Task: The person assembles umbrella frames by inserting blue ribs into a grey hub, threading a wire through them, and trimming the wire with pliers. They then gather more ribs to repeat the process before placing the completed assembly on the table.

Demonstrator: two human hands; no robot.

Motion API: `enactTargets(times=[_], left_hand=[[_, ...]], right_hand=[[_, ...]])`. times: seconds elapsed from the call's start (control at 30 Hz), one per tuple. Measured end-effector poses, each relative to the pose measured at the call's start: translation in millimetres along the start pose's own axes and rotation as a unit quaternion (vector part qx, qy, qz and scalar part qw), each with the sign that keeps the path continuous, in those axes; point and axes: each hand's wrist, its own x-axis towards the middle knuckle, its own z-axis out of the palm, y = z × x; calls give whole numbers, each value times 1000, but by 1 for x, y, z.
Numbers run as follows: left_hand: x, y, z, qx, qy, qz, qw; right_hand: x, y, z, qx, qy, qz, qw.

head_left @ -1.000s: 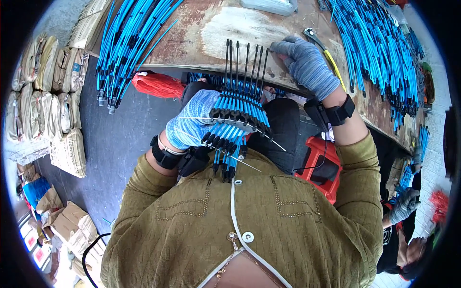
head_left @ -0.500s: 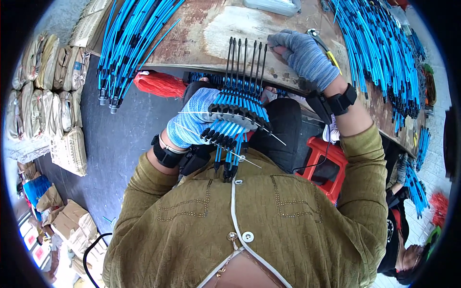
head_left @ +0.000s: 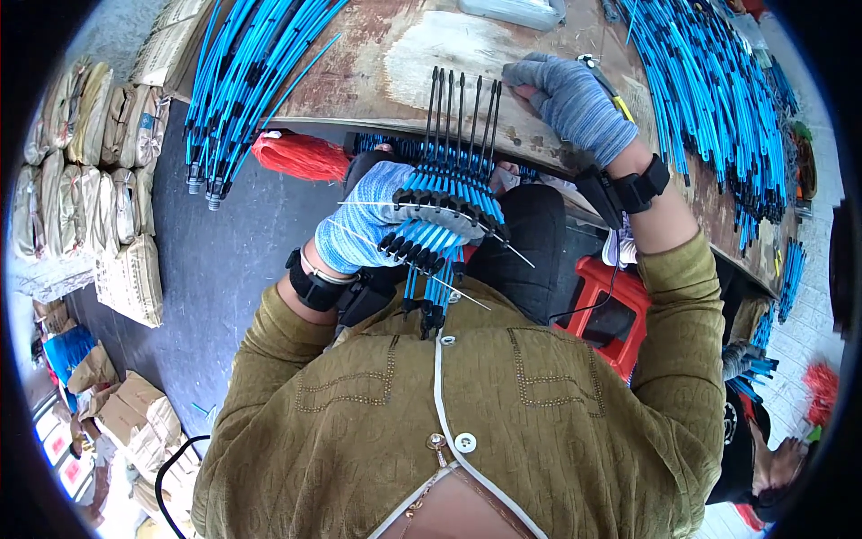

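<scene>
In a blue-grey knit glove, my left hand (head_left: 359, 229) is closed around a fanned bundle of blue rods with black joints (head_left: 449, 184) in front of my chest. Long black tips rise from the bundle, and thin metal wires stick out across it. My right hand (head_left: 572, 101), gloved the same way, rests at the table's near edge with its fingers curled and pressed together. Whatever its fingertips may hold is hidden. Close beside it lies a tool with a yellow handle (head_left: 621, 108), partly covered by the hand.
The worn wooden table (head_left: 350, 85) carries blue rods (head_left: 247, 81) at left and a larger pile (head_left: 709, 99) at right. A clear container (head_left: 514, 11) stands at the back. Red strands (head_left: 301, 159) hang below the table; a red stool (head_left: 611, 305) is at right. Packages (head_left: 121, 225) are stacked at left.
Both my hands and the rod bundle stay almost in place. At the far right, another person's gloved hand and the blue rods there have shifted.
</scene>
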Motion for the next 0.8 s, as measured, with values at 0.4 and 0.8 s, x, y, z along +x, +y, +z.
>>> enactTargets(times=[0.4, 0.8], left_hand=[[-10, -5, 8, -168, 19, -156, 973], [24, 22, 4, -219, 8, -155, 963]], right_hand=[[22, -17, 6, -207, -84, -92, 970], [8, -9, -13, -35, -140, -1, 990]])
